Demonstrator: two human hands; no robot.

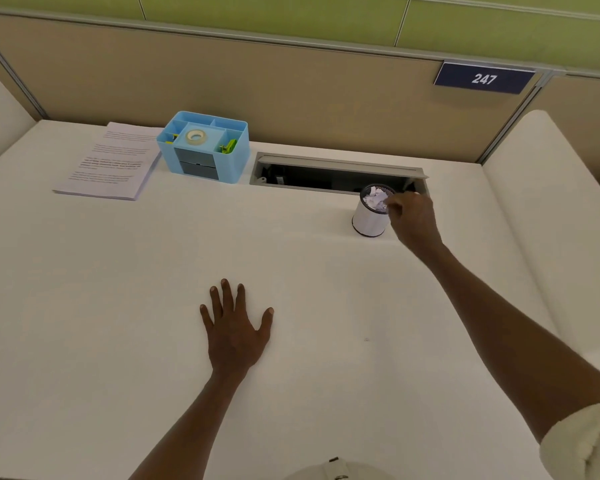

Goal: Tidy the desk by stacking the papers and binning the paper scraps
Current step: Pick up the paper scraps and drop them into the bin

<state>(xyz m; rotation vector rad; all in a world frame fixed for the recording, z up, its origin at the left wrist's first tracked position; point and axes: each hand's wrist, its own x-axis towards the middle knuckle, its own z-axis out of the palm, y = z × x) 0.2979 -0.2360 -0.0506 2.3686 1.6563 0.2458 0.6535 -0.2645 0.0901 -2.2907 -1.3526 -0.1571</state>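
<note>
nearest the camera, the left hand lies flat on the white desk, fingers spread and holding nothing, well apart from everything else. farther off to the right, the right hand reaches over the rim of the small white bin, fingers curled together just above the crumpled paper scraps inside; whether they pinch a scrap i cannot tell. stacked papers sit at the far left beside the blue organizer, long side running away from the camera, nearer the left hand.
</note>
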